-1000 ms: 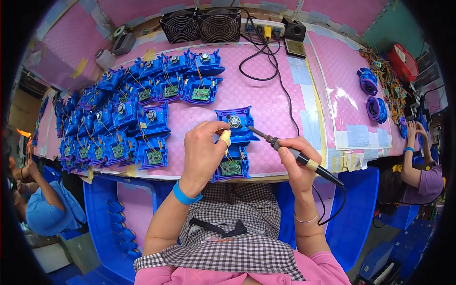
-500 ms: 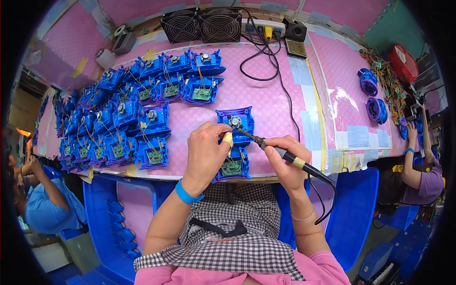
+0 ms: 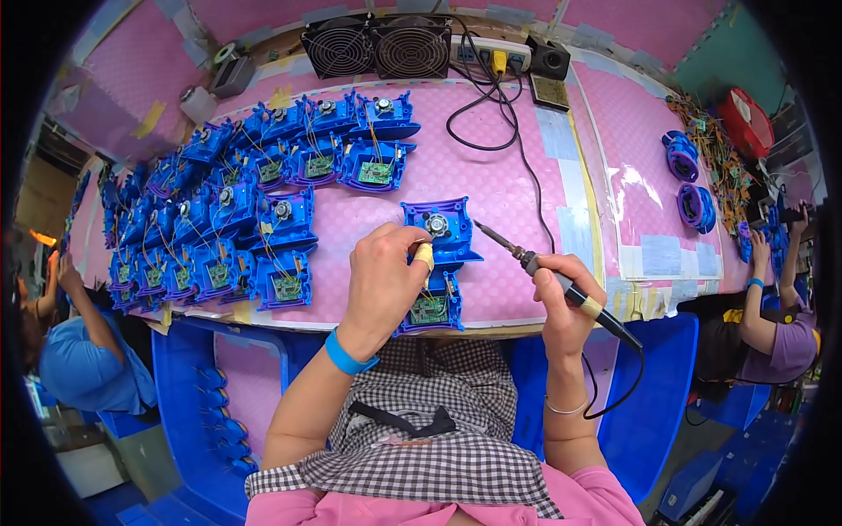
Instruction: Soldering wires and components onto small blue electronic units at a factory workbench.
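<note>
My right hand (image 3: 566, 302) grips a soldering iron (image 3: 574, 294) with a dark handle. Its metal tip points up and left, apart from the blue plastic housing (image 3: 456, 215) before me. A round speaker (image 3: 436, 225) sits in that housing's upper part, and a green circuit board (image 3: 428, 309) lies in the nearer part. At the speaker's left edge, my left hand (image 3: 383, 272) is closed in a pinch, apparently on a thin wire mostly hidden by the fingers. Yellow tape (image 3: 424, 255) wraps one of its digits.
Rows of similar blue housings (image 3: 289, 210) with speakers, boards and wires fill the table's left. Two fans (image 3: 377, 48), a power strip (image 3: 491, 54) and a sponge tray (image 3: 550, 92) stand at the back. The iron's black cord (image 3: 526, 158) crosses the table. Co-workers sit at both sides.
My right hand has drawn the soldering iron back to the right, so its tip has left the speaker. My left hand stays pinched at the speaker's edge.
</note>
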Motion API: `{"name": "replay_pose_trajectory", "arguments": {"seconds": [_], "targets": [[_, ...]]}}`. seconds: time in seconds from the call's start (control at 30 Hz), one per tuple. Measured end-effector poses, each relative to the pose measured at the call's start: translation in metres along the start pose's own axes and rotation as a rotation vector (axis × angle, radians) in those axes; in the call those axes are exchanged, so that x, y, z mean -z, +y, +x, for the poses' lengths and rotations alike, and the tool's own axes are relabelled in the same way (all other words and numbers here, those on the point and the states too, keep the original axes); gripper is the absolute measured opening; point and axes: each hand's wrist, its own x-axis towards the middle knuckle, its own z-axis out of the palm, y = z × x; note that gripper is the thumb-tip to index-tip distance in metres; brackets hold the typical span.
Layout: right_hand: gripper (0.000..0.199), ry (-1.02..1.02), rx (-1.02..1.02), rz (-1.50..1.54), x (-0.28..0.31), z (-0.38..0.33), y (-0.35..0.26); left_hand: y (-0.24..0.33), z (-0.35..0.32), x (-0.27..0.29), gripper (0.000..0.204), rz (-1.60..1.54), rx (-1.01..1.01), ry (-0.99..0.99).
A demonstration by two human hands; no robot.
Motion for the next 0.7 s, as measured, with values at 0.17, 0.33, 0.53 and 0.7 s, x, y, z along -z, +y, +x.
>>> {"name": "replay_pose_trajectory", "arguments": {"seconds": [0.17, 0.33, 0.53, 0.7], "targets": [[0.019, 0.22, -0.092, 0.228, 0.002, -0.003, 0.002, 0.0, 0.0, 0.0, 0.016, -0.008, 0.007, 0.003], [0.02, 0.238, -0.041, 0.273, 0.008, -0.003, 0.003, 0.001, 0.0, 0.0, 0.016, -0.007, 0.009, 0.001], [0.024, -0.141, 0.053, -0.022, 0.004, -0.007, 0.003, 0.0, 0.001, 0.008, 0.014, -0.064, 0.01, 0.062], [0.053, -0.66, 0.193, -0.221, -0.03, 0.001, -0.016, -0.006, -0.014, 0.039, 0.034, -0.524, 0.211, 0.182]]}}
